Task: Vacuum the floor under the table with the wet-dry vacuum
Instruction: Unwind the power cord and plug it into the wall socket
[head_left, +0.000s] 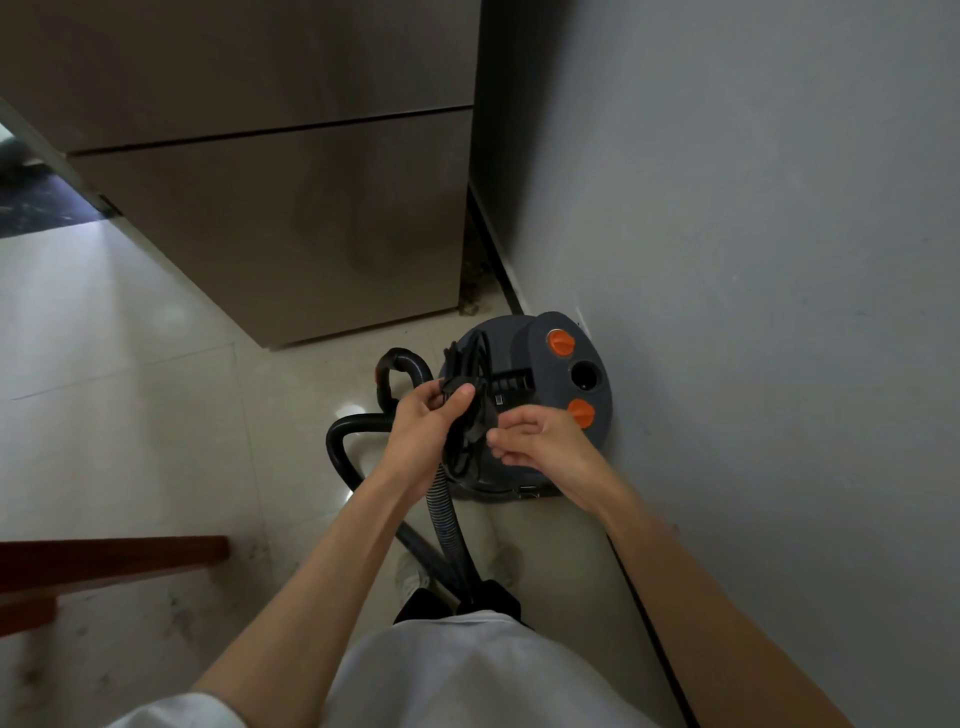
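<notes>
left hand (423, 426) holds cord coil (464, 415) | right hand (540, 441) pinching, seemingly

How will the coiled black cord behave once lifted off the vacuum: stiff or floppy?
Likely floppy: the cord hangs in loose loops from the left hand, so coils may slip apart unless held together. Probably light, since one hand holds the bundle. It may snag: the loops sit close against the vacuum and the hose.
</notes>
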